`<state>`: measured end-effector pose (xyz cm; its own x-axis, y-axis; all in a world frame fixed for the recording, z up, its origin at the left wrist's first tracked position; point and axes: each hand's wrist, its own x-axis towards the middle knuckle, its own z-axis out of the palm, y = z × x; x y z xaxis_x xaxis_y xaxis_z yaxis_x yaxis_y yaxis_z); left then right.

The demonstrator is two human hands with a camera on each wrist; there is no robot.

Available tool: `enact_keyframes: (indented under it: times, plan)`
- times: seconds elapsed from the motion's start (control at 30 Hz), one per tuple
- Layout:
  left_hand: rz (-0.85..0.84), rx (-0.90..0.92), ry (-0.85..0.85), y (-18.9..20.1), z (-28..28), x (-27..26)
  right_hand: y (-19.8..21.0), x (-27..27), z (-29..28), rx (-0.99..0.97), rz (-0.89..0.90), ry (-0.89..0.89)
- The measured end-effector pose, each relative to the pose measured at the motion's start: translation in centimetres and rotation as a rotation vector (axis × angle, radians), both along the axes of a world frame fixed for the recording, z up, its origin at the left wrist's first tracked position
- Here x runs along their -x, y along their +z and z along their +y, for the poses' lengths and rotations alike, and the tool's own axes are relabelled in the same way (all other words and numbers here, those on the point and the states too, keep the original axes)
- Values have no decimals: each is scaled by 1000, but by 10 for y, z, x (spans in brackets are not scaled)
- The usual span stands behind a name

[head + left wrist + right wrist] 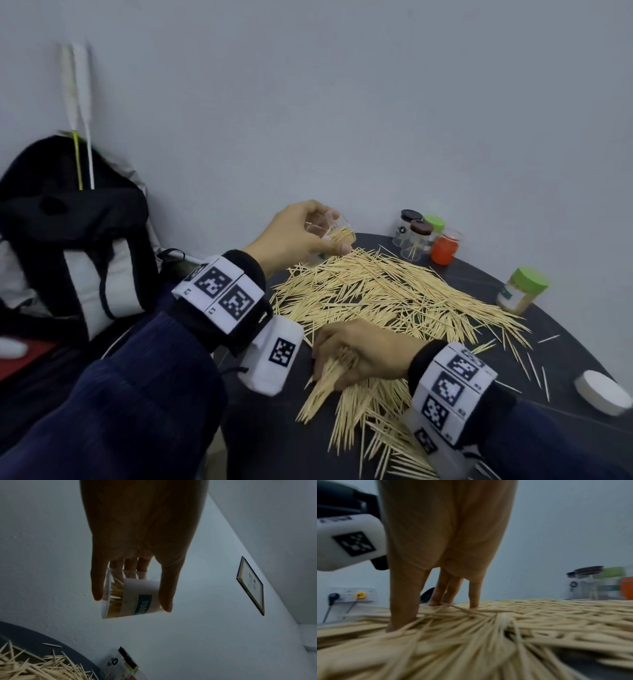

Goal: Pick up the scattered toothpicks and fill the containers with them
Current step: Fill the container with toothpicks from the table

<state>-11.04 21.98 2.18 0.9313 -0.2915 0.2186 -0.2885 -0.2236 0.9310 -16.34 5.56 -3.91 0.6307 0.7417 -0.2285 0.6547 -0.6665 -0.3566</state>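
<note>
Left hand (pixel 294 236) raised over the far edge of the pile, fingers and thumb curled round a small clear plastic container with a white label (pixel 135 597); container tilted on its side, partly filled with toothpicks. Right hand (pixel 363 349) low on the near part of the pile, fingers curled around a bundle of pale wooden toothpicks (pixel 329 380); wrist view is blurred, so how firm the hold is cannot be judged. Scattered toothpicks (pixel 383 294) cover much of the dark round surface (pixel 582 359). At the far edge: a cluster of jars with dark, green and orange parts (pixel 424 240). Green-lidded jar (pixel 522 289) apart at right. White round lid (pixel 603 392) near right edge.
</note>
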Motion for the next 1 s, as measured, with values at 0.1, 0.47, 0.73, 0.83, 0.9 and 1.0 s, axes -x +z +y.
enact_keyframes:
  times: [0.1,0.47,0.73,0.83,0.9,1.0]
  plan:
    - [-2,-2,-8,-1,-3,0,0,-4,-13,-12,-33,-40]
    - [-11,-35,-13,-4,-10,-1,1,-5,-36,204,-216,-87]
    - [9,-24,-13,-5,-14,-1,0,-3,-29,420,-361,5]
    - [17,-26,-18,-6,-15,-1,-2,-2,-31,421,-361,-10]
    - [13,-30,-21,-7,-16,-2,-2,-2,-32,408,-365,-36]
    - [6,-49,-21,-6,-19,-2,1,-3,-35,318,-336,-124]
